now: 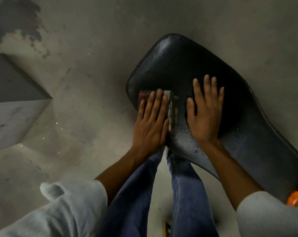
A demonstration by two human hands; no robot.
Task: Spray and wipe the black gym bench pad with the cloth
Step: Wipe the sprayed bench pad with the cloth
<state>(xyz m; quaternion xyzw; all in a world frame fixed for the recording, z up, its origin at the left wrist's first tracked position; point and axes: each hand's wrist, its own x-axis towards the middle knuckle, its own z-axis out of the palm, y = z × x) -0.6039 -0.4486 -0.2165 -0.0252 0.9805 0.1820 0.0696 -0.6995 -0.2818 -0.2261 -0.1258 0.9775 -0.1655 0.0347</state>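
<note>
So the person is bent right over the black bench pad [204, 69], which runs from the middle of the view off toward the lower right, wider end pointing away from them. Both hands are flat on it.

The left hand [151, 120] is spread open, palm down, pressing on the cloth [171, 106] near the pad's left edge. Not gripping it, just fingers laid straight across the top. The cloth is mostly hidden under that hand; what sticks out looks like a dark reddish bit on the left of the fingers and a pale grey strip on the right. It's a bit blurry, so I can't tell much more about it.

The right hand [204, 115] is just beside it, also open and flat, fingers splayed, resting straight on the bare vinyl with nothing under it. The two hands are near each other but not touching.

You can see wet beads and a shiny patch on the pad close to the wrists, plus a glossy sheen up at the far end.

Pale sleeves [73, 207] are pushed up the forearms, blue jeans [184, 194] below, grey concrete floor [76, 48] all around. Something orange [297, 199] peeks in at the bottom right edge; can't tell what it is.
</note>
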